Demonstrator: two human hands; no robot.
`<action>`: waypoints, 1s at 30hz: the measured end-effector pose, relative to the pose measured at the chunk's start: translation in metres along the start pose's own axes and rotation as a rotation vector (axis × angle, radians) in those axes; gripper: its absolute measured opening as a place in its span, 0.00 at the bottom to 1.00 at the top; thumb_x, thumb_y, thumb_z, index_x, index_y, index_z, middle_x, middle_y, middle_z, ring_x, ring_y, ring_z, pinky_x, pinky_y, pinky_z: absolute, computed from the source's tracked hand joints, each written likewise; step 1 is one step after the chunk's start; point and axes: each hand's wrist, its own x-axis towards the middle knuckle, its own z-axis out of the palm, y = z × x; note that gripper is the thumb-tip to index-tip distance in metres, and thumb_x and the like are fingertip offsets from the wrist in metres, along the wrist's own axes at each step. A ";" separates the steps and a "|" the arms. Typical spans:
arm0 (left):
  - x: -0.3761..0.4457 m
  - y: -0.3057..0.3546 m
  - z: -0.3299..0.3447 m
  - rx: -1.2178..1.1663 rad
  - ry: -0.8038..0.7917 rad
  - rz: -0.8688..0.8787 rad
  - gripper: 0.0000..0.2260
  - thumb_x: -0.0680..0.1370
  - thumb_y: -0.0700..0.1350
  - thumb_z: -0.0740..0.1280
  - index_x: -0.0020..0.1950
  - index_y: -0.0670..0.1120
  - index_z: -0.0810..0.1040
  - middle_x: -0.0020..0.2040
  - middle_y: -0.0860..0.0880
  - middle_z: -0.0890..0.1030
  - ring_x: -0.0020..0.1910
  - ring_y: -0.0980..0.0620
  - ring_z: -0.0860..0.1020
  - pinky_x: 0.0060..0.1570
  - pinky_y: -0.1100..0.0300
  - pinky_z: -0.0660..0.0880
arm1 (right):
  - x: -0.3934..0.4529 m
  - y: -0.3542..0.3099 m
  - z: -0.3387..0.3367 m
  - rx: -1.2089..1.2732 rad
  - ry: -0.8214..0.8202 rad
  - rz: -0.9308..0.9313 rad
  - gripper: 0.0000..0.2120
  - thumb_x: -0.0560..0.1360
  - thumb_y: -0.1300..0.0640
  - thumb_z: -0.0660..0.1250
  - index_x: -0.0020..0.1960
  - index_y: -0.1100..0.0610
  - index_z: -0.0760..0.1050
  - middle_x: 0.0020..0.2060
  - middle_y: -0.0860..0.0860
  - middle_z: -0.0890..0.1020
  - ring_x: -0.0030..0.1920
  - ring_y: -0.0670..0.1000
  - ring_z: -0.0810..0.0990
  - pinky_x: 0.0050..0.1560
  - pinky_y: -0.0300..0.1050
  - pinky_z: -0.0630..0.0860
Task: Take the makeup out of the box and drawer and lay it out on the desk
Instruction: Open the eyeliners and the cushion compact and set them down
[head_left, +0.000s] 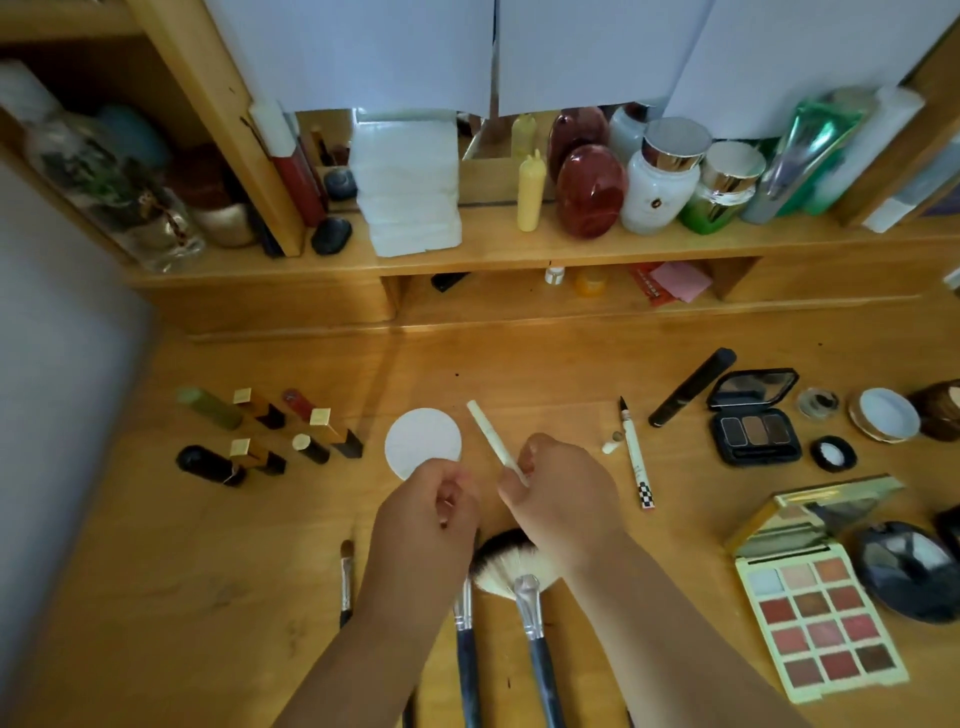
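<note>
At frame centre, a white stick (491, 439) is pinched by the right hand (558, 499); the left hand (423, 512) is curled beside a round white pad (422, 441), its grip undeterminable.

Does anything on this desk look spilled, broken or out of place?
Nothing looks spilled or broken. The one oddity is the eyeliner pen, lying uncapped with its small white cap loose beside it. The lipsticks lie scattered at mixed angles, some open, but that seems part of laying things out.
</note>
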 end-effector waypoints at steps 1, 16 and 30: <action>0.003 0.004 -0.001 -0.106 0.010 -0.063 0.04 0.77 0.44 0.65 0.47 0.53 0.78 0.36 0.56 0.80 0.35 0.63 0.77 0.33 0.71 0.72 | -0.009 0.000 -0.004 0.058 0.021 -0.021 0.07 0.74 0.47 0.60 0.42 0.50 0.68 0.32 0.45 0.76 0.35 0.49 0.77 0.34 0.44 0.72; 0.007 0.051 0.021 -0.812 -0.112 -0.448 0.10 0.77 0.43 0.66 0.38 0.43 0.84 0.27 0.49 0.73 0.25 0.57 0.69 0.26 0.66 0.68 | -0.096 0.010 -0.031 0.712 -0.055 0.062 0.12 0.80 0.54 0.56 0.42 0.52 0.75 0.21 0.45 0.70 0.22 0.42 0.65 0.26 0.35 0.60; 0.025 0.080 0.063 -0.838 -0.058 -0.544 0.09 0.77 0.41 0.67 0.39 0.40 0.81 0.27 0.50 0.78 0.21 0.60 0.69 0.22 0.69 0.67 | -0.085 0.027 -0.049 0.649 0.080 0.131 0.13 0.79 0.54 0.55 0.40 0.54 0.74 0.23 0.47 0.69 0.25 0.44 0.66 0.28 0.39 0.61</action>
